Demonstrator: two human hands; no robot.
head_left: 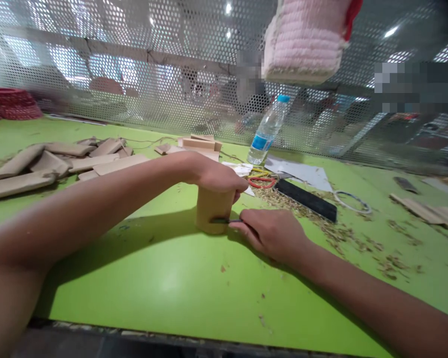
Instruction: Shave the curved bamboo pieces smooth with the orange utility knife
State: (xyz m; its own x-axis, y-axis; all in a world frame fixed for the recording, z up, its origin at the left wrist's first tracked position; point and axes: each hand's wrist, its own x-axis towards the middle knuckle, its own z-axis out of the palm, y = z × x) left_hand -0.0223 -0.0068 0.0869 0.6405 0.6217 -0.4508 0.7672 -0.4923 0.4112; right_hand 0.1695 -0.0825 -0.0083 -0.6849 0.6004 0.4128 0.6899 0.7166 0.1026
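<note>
Upright on the green table stands a brown cardboard tube [213, 211]. My left hand [218, 174] is closed over its top, fingers curled down the far right side and partly hidden. Low on the tube's near side lies a thin dark blade [224, 221], touching the wall roughly level. Thumb and fingers of my right hand [272, 231] pinch the blade's right end, close to the tabletop. Whether the blade has cut into the cardboard I cannot tell.
Flattened cardboard pieces [108, 161] lie at the left. Behind my hands are a water bottle [266, 136], red-handled scissors [261, 183], a black phone [305, 200] and a white ring [353, 203]. Brown shavings [343, 238] litter the right. A pink fabric-covered object [306, 40] hangs above.
</note>
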